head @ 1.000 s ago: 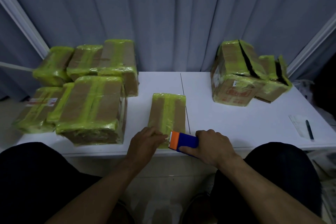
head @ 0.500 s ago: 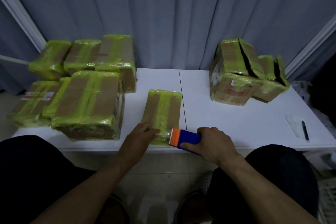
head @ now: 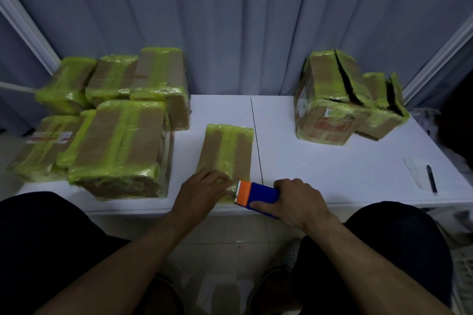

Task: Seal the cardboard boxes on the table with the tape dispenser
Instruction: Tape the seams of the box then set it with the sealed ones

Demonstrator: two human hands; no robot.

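Far left on the white table: a cluster of cardboard boxes, banded in yellow-green tape and huddled together, the biggest nearest the front edge.

Next over, the left hand, palm down, fingers fairly straight and laid over the near end of the small flat box, pressing on the taped surface, curled round nothing.

Small flat box itself at the table's middle front, lengthwise away from the body, a yellow-green strip down its centre, just left of the table's seam.

Touching its near right corner: the tape dispenser, orange toothed head against the box, blue body pointing right.

Wrapped around that blue body, the right hand, thumb along the near side, fingers curled over the top, gripping it. Both hands close together at the front edge, dispenser between them.

Farther right and toward the back, the tall box, top flaps split along a dark gap, and the smaller open box against its right side, likewise gaping.

Near the right edge, well apart from the boxes, a slip of paper with a pen along its right side.
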